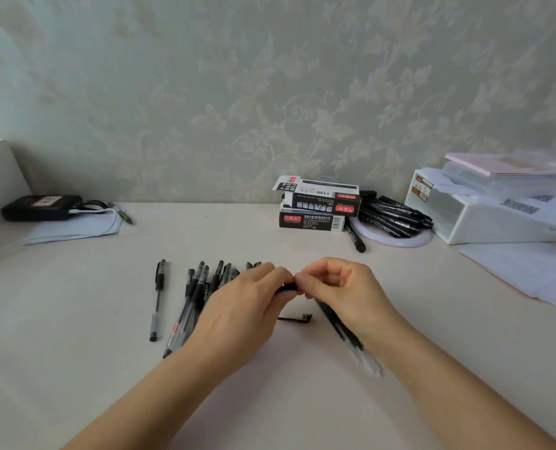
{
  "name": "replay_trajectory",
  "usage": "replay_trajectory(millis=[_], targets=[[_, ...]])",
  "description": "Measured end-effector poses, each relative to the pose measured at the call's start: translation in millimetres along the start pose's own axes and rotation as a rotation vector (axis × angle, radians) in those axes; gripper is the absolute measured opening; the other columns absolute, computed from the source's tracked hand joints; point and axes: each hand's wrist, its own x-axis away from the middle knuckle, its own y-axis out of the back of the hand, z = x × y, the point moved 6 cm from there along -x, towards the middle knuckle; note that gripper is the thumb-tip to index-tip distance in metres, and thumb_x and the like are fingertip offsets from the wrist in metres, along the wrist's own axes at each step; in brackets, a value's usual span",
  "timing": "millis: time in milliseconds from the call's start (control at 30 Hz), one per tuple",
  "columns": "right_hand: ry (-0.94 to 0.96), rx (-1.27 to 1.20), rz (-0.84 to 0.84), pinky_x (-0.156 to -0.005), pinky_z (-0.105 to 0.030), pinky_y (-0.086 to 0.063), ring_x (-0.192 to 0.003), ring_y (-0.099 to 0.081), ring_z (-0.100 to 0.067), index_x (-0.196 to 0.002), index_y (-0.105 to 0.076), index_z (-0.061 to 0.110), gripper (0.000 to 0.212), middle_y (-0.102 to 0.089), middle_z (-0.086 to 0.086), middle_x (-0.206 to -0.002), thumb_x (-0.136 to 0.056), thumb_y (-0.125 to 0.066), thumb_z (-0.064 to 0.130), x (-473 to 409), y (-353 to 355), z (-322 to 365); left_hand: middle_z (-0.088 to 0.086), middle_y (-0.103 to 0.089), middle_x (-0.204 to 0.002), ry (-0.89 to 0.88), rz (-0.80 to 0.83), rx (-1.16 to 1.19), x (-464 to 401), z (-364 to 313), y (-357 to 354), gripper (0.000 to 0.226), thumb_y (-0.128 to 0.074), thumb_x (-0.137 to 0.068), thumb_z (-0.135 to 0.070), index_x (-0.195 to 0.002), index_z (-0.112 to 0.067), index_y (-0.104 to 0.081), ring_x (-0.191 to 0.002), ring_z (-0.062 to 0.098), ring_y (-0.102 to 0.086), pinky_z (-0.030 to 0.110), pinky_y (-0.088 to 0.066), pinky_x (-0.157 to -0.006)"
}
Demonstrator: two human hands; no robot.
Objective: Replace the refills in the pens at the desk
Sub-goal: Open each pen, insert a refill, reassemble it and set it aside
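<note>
My left hand [247, 306] and my right hand [338, 287] meet above the middle of the desk [75, 368]. Between their fingertips they pinch a short black pen part [289, 286]; most of it is hidden by my fingers. Under my right hand a bundle of thin refills [345, 332] runs down to the right. A small black pen cap [297, 318] lies on the desk between my hands. Several black gel pens [195, 293] lie in a loose row left of my left hand, and one pen [158, 298] lies apart further left.
Stacked black pen boxes [315, 206] stand at the back, with a heap of black markers [393, 212] on a white ring beside them. White storage boxes [484, 206] and papers fill the back right. A black device [39, 207] with a cable sits on paper at the back left.
</note>
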Motion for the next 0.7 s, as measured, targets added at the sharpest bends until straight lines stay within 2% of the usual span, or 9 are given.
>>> replay_trajectory(millis=[67,200,300,367,467,567,700], targets=[[0.018,0.005,0.024,-0.074,-0.014,-0.052,-0.076,-0.069,-0.008,-0.084,-0.075,0.013,0.002,-0.076,0.000,-0.079,-0.083,-0.076,0.014,3.0,-3.6,-0.4,-0.012,-0.054,-0.091,0.011,0.014,0.004,4.1,2.8,-0.5,0.018,-0.042,-0.098,-0.041,-0.103,-0.033,-0.057,-0.080,0.009,-0.053,0.036,-0.048,-0.065],[0.032,-0.016,-0.002,-0.078,-0.017,-0.054,-0.081,-0.071,-0.012,-0.085,-0.076,0.015,0.010,-0.076,0.000,-0.084,-0.080,-0.078,0.007,4.2,-6.9,-1.3,-0.015,-0.054,-0.090,0.036,0.028,0.048,5.9,8.8,-2.1,0.019,-0.043,-0.099,-0.039,-0.105,-0.032,-0.059,-0.080,0.008,-0.054,0.036,-0.048,-0.069],[0.022,-0.076,0.023,-0.082,-0.020,-0.055,-0.090,-0.072,-0.016,-0.097,-0.074,0.016,0.022,-0.076,-0.001,-0.095,-0.080,-0.077,0.003,6.0,-7.2,-0.5,-0.019,-0.051,-0.083,0.037,0.034,0.072,6.9,9.6,-2.9,0.021,-0.042,-0.099,-0.038,-0.105,-0.031,-0.061,-0.077,0.007,-0.052,0.036,-0.048,-0.069],[-0.008,-0.096,0.011,-0.081,-0.020,-0.056,-0.089,-0.071,-0.014,-0.106,-0.071,0.020,0.027,-0.075,0.000,-0.100,-0.081,-0.078,0.011,6.2,-7.3,-1.9,-0.019,-0.050,-0.082,0.038,0.026,0.086,7.4,9.4,-3.0,0.021,-0.042,-0.099,-0.037,-0.104,-0.031,-0.061,-0.075,0.007,-0.051,0.036,-0.048,-0.068],[-0.076,-0.007,-0.063,-0.068,-0.015,-0.052,-0.073,-0.069,-0.010,-0.096,-0.071,0.019,0.018,-0.075,0.000,-0.085,-0.083,-0.075,0.031,6.2,-4.8,-5.2,-0.016,-0.054,-0.087,0.037,0.020,0.079,6.9,8.1,-2.4,0.022,-0.041,-0.099,-0.038,-0.107,-0.031,-0.060,-0.077,0.007,-0.053,0.035,-0.048,-0.068],[-0.096,-0.014,-0.051,-0.061,-0.014,-0.048,-0.063,-0.063,-0.007,-0.087,-0.071,0.012,0.011,-0.073,-0.002,-0.073,-0.086,-0.073,0.023,5.0,-3.7,-8.3,-0.014,-0.057,-0.092,0.037,0.029,0.053,7.1,8.1,-1.9,0.024,-0.040,-0.100,-0.039,-0.110,-0.031,-0.059,-0.080,0.008,-0.055,0.036,-0.049,-0.069],[-0.082,-0.089,-0.093,-0.068,-0.017,-0.052,-0.070,-0.066,-0.010,-0.090,-0.072,0.013,0.006,-0.075,-0.004,-0.078,-0.086,-0.073,0.017,3.2,4.9,-5.0,-0.020,-0.052,-0.091,0.057,0.001,0.069,7.4,9.2,3.4,0.024,-0.038,-0.101,-0.037,-0.121,-0.034,-0.052,-0.080,0.008,-0.053,0.035,-0.048,-0.070]])
